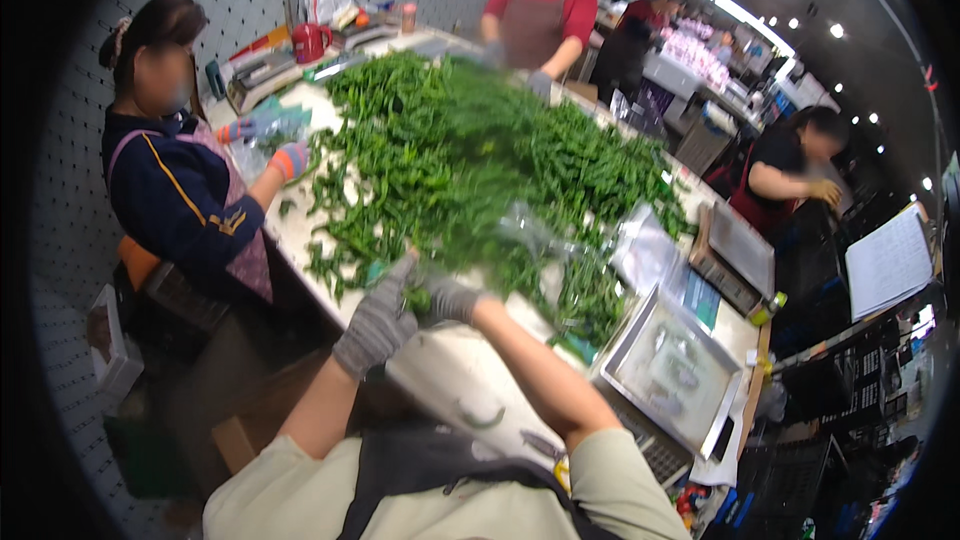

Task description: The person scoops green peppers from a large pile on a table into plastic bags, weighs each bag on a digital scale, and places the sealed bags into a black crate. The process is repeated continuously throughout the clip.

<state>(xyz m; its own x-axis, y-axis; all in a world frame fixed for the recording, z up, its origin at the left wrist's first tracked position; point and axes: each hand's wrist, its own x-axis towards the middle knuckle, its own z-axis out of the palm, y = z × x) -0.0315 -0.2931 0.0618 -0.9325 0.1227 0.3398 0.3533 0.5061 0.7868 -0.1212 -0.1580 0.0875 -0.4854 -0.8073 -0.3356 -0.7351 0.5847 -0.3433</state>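
My left hand [381, 319], in a grey knitted glove, is curled around a small clump of green vegetables [416, 298] at the near edge of the heap. Close beside it, my right hand [452, 298] wears a matching glove; its fingers are blurred and partly hidden against the greens, so its grip is unclear. A large heap of long green vegetables [420, 157], perhaps peppers, spreads over the white table [439, 367] before me. Clear plastic bags [645, 251] lie at the heap's right side. One curved green piece [484, 418] rests near my apron.
A metal tray [671, 375] sits on a scale at my right, with another scale [739, 251] beyond it. Across the left edge, a person in orange-and-grey gloves [289, 160] works; another person [540, 15] stands at the far end. A red jug [310, 43] stands back left.
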